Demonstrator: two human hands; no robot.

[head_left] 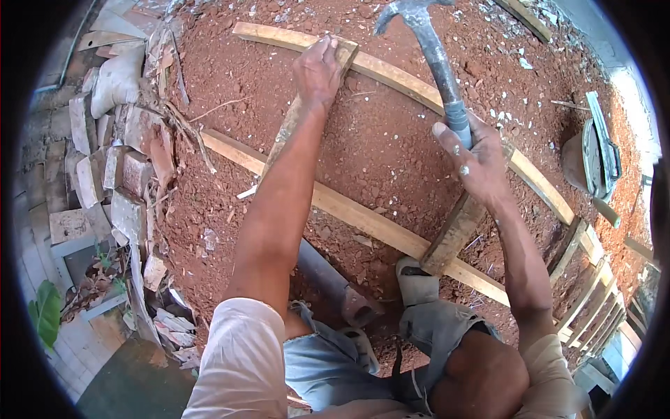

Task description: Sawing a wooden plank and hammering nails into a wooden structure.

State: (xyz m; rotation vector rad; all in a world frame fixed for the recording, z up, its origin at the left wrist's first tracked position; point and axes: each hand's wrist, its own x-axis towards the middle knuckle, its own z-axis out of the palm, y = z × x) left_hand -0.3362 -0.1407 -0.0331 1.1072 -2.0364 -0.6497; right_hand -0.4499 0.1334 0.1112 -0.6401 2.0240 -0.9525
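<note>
My left hand [317, 75] is closed over the far end of a short wooden crosspiece [287, 130]; whether a nail is between the fingers I cannot tell. This crosspiece lies over a long far rail [399, 78] and a long near rail [370, 218]. To the right, my right hand [481, 164] grips a claw hammer [436, 59] by its handle, the grey metal head raised beyond the far rail. Below that hand, a second crosspiece [453, 236] spans the rails, its upper part partly hidden. My shoe [417, 281] is beside its near end.
Red loose soil [391, 146] surrounds the timber. Stacked bricks and rubble [129, 174] line the left, with a pale sack [118, 78] on top. A dark pipe [324, 272] lies near my legs. At right stand a bucket [585, 159] and a slatted wooden frame [593, 311].
</note>
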